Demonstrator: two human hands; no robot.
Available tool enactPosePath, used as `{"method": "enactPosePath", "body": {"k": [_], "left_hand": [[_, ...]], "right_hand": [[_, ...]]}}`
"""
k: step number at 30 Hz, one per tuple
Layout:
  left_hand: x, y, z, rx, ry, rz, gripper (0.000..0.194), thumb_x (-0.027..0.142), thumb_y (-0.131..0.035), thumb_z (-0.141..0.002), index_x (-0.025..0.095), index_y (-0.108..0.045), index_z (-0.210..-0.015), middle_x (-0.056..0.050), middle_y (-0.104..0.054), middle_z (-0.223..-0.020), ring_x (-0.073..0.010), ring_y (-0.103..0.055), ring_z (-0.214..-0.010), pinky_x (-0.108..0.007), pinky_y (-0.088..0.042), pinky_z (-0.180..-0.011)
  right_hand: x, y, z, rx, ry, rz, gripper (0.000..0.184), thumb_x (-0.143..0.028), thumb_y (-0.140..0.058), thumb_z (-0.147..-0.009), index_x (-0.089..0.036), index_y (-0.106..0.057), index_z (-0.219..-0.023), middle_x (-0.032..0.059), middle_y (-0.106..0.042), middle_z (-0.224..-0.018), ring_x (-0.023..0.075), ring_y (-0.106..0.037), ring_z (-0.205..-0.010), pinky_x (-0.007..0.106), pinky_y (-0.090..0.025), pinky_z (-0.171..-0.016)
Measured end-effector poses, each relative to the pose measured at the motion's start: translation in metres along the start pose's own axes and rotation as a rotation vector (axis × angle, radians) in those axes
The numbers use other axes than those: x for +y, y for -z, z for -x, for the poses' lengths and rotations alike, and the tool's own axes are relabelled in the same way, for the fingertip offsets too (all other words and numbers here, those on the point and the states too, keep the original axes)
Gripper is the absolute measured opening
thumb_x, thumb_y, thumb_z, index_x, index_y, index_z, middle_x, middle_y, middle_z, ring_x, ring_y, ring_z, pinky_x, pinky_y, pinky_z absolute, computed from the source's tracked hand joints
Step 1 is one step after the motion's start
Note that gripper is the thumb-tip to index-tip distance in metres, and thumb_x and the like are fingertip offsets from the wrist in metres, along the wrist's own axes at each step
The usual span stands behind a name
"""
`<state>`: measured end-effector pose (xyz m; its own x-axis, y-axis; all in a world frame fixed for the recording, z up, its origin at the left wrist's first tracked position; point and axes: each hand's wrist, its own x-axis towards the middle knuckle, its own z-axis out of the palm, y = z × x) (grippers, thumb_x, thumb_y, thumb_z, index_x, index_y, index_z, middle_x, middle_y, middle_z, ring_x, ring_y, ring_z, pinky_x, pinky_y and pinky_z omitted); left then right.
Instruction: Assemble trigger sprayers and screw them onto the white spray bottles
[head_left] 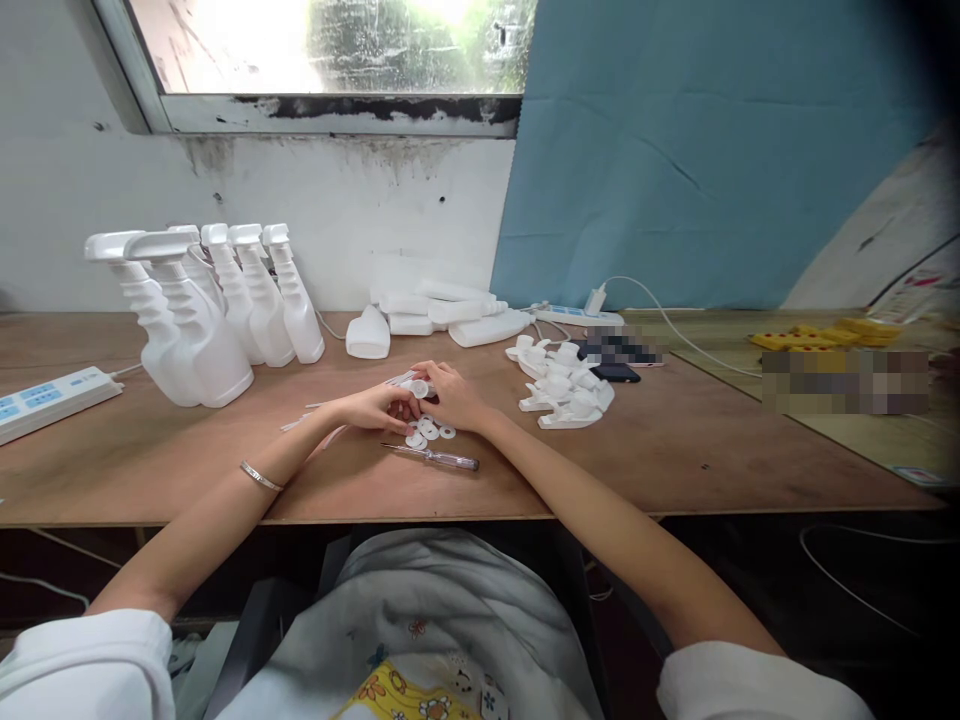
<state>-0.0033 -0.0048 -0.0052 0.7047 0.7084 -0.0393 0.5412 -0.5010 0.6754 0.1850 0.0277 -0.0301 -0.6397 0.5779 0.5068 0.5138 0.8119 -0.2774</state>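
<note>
The small round piece, flat rings and spray bottles are white. The table is brown, the hanging cloth plain grey-blue.

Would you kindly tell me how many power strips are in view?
2: one power strip lies at the far left of the table, the other at its back, beside the blue cloth. No others show.

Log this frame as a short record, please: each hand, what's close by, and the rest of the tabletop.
Left hand: at a small white part; grip unclear
Right hand: at the same part
Close by: white rings, screwdriver
Table left: standing spray bottles, power strip
Table back: bottles lying down
Table right: white spray heads, phone
</note>
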Motion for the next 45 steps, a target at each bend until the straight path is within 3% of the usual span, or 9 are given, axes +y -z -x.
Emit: {"method": "enactPosePath", "body": {"k": [14, 21, 24, 28, 33, 45], "left_hand": [[-0.005, -0.001, -0.001, -0.009, 0.076, -0.012, 0.035, 0.043, -0.063, -0.069, 0.013, -0.053, -0.085, -0.002, -0.053, -0.077, -0.0116, -0.047, -0.067, -0.022, -0.036, -0.057], [-0.006, -0.002, -0.002, 0.03, -0.034, 0.087, 0.029, 0.039, -0.063, -0.07, 0.014, -0.049, -0.076, 0.0, -0.051, -0.074, -0.0094, -0.046, -0.065, -0.022, -0.037, -0.059], [-0.004, -0.002, -0.003, 0.117, -0.047, 0.103, 0.029, 0.038, -0.064, -0.068, 0.013, -0.051, -0.074, 0.0, -0.053, -0.072, -0.0092, -0.046, -0.064, -0.021, -0.037, -0.059], [-0.002, -0.002, -0.004, 0.335, -0.006, 0.109, 0.028, 0.038, -0.064, -0.069, 0.013, -0.052, -0.075, 0.0, -0.056, -0.068, -0.009, -0.048, -0.059, -0.021, -0.036, -0.055], [-0.006, -0.003, -0.007, 0.578, -0.008, 0.075, 0.029, 0.039, -0.064, -0.067, 0.013, -0.056, -0.077, -0.002, -0.061, -0.072, -0.01, -0.05, -0.061, -0.02, -0.036, -0.055], [-0.012, -0.005, -0.009, 0.636, 0.016, 0.042, 0.03, 0.041, -0.065, -0.066, 0.013, -0.057, -0.075, 0.0, -0.056, -0.064, -0.0085, -0.045, -0.055, -0.02, -0.036, -0.051]], "right_hand": [[0.001, 0.001, 0.0, -0.035, 0.047, -0.002, 0.036, -0.019, -0.054, -0.073, -0.016, -0.047, -0.108, 0.0064, -0.057, -0.107, 0.0204, -0.046, -0.096, 0.032, -0.038, -0.082], [-0.001, 0.002, 0.0, -0.046, 0.037, -0.02, 0.038, -0.016, -0.053, -0.072, -0.015, -0.046, -0.109, 0.0059, -0.057, -0.108, 0.0206, -0.045, -0.098, 0.032, -0.038, -0.082], [0.0, 0.002, 0.0, -0.048, 0.047, -0.019, 0.037, -0.017, -0.054, -0.072, -0.016, -0.047, -0.108, 0.0055, -0.057, -0.107, 0.0204, -0.046, -0.096, 0.032, -0.038, -0.081], [0.0, 0.002, 0.0, -0.037, 0.062, -0.017, 0.032, -0.024, -0.056, -0.075, -0.017, -0.048, -0.105, 0.0051, -0.058, -0.105, 0.0201, -0.047, -0.091, 0.031, -0.039, -0.077], [-0.001, 0.003, 0.0, -0.026, 0.086, -0.033, 0.027, -0.022, -0.056, -0.075, -0.02, -0.049, -0.101, 0.0027, -0.059, -0.101, 0.0193, -0.048, -0.089, 0.03, -0.039, -0.073], [0.005, -0.002, 0.0, 0.004, 0.034, -0.12, 0.031, -0.031, -0.06, -0.073, -0.023, -0.048, -0.1, 0.0025, -0.06, -0.098, 0.0183, -0.054, -0.096, 0.03, -0.042, -0.076]]}}
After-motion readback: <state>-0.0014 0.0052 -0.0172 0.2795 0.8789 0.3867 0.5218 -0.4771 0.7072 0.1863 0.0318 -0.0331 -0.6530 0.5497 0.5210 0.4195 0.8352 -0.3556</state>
